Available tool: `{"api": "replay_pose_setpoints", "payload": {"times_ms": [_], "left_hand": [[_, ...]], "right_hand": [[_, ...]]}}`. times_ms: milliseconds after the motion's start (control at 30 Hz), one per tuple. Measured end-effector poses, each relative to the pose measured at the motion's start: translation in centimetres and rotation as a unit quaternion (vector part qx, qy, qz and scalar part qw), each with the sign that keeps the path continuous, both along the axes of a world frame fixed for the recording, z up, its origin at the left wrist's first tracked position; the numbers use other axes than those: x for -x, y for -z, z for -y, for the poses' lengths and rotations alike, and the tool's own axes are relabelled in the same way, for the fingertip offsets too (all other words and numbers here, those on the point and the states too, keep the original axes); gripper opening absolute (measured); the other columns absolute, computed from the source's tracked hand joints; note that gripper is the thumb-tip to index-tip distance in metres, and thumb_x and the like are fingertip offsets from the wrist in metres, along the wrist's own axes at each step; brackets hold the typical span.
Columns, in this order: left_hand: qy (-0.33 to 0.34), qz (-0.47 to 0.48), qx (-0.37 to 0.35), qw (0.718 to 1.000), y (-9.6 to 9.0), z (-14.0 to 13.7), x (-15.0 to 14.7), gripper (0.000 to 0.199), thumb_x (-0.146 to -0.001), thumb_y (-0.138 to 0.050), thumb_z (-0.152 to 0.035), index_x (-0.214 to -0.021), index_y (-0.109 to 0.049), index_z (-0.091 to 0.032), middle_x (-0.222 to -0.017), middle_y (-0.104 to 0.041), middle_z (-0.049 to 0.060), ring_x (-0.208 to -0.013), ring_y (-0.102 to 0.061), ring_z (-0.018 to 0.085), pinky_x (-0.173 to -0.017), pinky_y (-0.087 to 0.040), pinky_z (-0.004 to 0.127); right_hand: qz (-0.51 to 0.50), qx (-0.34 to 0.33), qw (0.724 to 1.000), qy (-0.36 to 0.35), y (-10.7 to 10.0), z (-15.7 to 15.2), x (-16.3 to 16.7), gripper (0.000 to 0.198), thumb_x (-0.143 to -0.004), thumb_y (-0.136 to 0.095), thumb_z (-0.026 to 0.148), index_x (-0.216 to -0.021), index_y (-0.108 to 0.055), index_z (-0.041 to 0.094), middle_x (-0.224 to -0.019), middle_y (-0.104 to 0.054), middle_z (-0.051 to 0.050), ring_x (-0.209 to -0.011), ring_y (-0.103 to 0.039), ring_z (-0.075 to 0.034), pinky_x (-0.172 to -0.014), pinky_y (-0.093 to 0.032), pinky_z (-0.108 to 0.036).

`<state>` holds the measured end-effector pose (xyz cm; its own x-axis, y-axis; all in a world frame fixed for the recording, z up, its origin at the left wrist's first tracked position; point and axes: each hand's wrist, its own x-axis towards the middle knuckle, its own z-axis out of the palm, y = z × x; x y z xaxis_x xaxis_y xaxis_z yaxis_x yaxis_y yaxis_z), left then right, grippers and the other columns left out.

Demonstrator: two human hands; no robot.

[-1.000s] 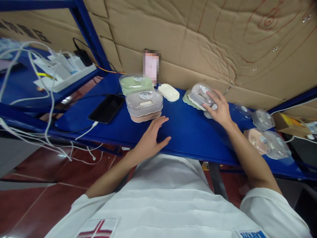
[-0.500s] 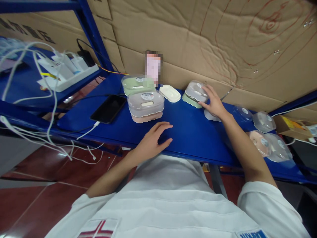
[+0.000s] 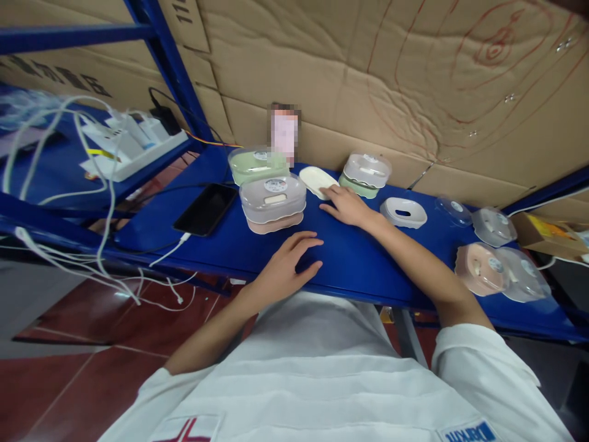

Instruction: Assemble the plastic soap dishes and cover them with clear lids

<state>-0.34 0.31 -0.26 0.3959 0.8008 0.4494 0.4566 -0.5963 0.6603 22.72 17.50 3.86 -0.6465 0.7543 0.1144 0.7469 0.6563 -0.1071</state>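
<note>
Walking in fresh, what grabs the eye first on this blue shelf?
Pastel lidded boxes along the blue shelf: a pink one mid-shelf, a green one at the cardboard wall. The right hand reaches to a cream tray, while the left hand rests flat near the shelf's front edge. A black phone lies left, plugged in.

Single head camera, looking forward-down, close over blue shelf (image 3: 359,264).
</note>
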Motion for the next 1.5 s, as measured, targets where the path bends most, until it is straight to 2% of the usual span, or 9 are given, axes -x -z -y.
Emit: {"api": "replay_pose_setpoints", "payload": {"times_ms": [233, 400, 533, 767, 900, 1033, 1267, 1400, 1500], "left_hand": [[0.007, -0.074, -0.048, 0.996, 0.4, 0.0, -0.6, 0.045, -0.109, -0.058, -0.03, -0.153, -0.054, -0.026, -0.176, -0.037, 0.015, -0.166, -0.034, 0.033, -0.134, -0.036, 0.061], [0.007, -0.149, -0.072, 0.986, 0.7, 0.1, -1.0, 0.036, -0.11, -0.056, -0.029, -0.145, -0.064, -0.023, -0.162, -0.056, 0.014, -0.15, -0.053, 0.034, -0.128, -0.04, 0.062], [-0.003, -0.139, -0.09, 0.986, 0.7, 0.1, -0.8, 0.03, -0.11, -0.055, -0.026, -0.136, -0.07, -0.022, -0.137, -0.068, 0.013, -0.125, -0.063, 0.029, -0.109, -0.051, 0.05], [-0.034, -0.122, -0.112, 0.986, 1.1, 0.1, -0.7, 0.017, -0.107, -0.065, -0.03, -0.115, -0.078, -0.024, -0.11, -0.072, 0.007, -0.099, -0.06, 0.024, -0.088, -0.044, 0.041], [-0.055, -0.107, -0.129, 0.984, 1.0, 0.2, -0.8, 0.011, -0.104, -0.069, -0.027, -0.108, -0.079, -0.026, -0.117, -0.071, 0.008, -0.112, -0.061, 0.027, -0.098, -0.042, 0.046], [-0.031, -0.1, -0.13, 0.986, 0.9, 0.2, -0.7, 0.008, -0.103, -0.07, -0.027, -0.105, -0.077, -0.024, -0.137, -0.066, 0.01, -0.13, -0.059, 0.03, -0.111, -0.041, 0.051], [-0.003, -0.089, -0.125, 0.988, 0.7, 0.0, -0.6, 0.007, -0.103, -0.069, -0.024, -0.106, -0.075, -0.023, -0.137, -0.068, 0.011, -0.13, -0.064, 0.029, -0.109, -0.048, 0.048], [0.011, -0.094, -0.119, 0.988, 0.8, 0.0, -0.5, 0.009, -0.105, -0.066, -0.024, -0.111, -0.072, -0.022, -0.136, -0.07, 0.011, -0.131, -0.066, 0.028, -0.109, -0.05, 0.046], [0.008, -0.111, -0.116, 0.987, 0.8, 0.1, -0.5, 0.01, -0.106, -0.063, -0.025, -0.113, -0.071, -0.023, -0.138, -0.07, 0.012, -0.13, -0.068, 0.028, -0.109, -0.051, 0.047]], "right_hand": [[-0.048, 0.03, 0.998, -0.038, -2.7, 7.0, -6.2, 0.05, -0.112, -0.039, 0.062, -0.112, -0.079, 0.033, -0.125, -0.08, -0.002, -0.121, -0.073, -0.024, -0.113, -0.057, -0.04], [-0.057, -0.077, 0.954, 0.285, -5.0, 6.0, -14.8, 0.057, -0.111, -0.028, 0.039, -0.141, -0.066, 0.009, -0.15, -0.064, -0.027, -0.142, -0.059, -0.041, -0.121, -0.041, -0.063], [-0.002, -0.033, 0.886, 0.462, -4.0, 3.9, -20.0, 0.057, -0.102, -0.04, 0.027, -0.148, -0.058, -0.003, -0.15, -0.055, -0.043, -0.144, -0.053, -0.052, -0.115, -0.036, -0.073], [0.04, 0.078, 0.883, 0.46, -1.6, 1.9, -20.9, 0.056, -0.103, -0.058, 0.043, -0.156, -0.058, 0.025, -0.143, -0.071, -0.018, -0.132, -0.066, -0.04, -0.109, -0.05, -0.055], [0.028, -0.047, 0.842, 0.537, -0.1, 1.5, -21.0, 0.063, -0.109, -0.046, 0.038, -0.165, -0.041, 0.009, -0.168, -0.044, -0.03, -0.156, -0.042, -0.041, -0.122, -0.036, -0.061], [0.035, -0.042, 0.803, 0.593, 1.0, 1.4, -21.2, 0.068, -0.108, -0.05, 0.04, -0.16, -0.043, -0.003, -0.166, -0.04, -0.039, -0.157, -0.037, -0.049, -0.123, -0.03, -0.07], [-0.08, -0.047, 0.896, 0.434, -1.5, 1.9, -20.0, 0.043, -0.107, -0.052, 0.041, -0.136, -0.071, 0.014, -0.133, -0.076, -0.022, -0.123, -0.07, -0.037, -0.108, -0.051, -0.055], [-0.161, -0.101, 0.944, 0.27, -2.6, 3.2, -17.5, 0.049, -0.113, -0.037, 0.044, -0.132, -0.072, 0.016, -0.137, -0.075, -0.019, -0.124, -0.069, -0.033, -0.113, -0.05, -0.05], [-0.14, -0.046, 0.978, 0.145, -2.3, 4.2, -14.9, 0.044, -0.109, -0.05, 0.052, -0.123, -0.077, 0.02, -0.133, -0.078, -0.015, -0.127, -0.07, -0.034, -0.115, -0.05, -0.05]]}}
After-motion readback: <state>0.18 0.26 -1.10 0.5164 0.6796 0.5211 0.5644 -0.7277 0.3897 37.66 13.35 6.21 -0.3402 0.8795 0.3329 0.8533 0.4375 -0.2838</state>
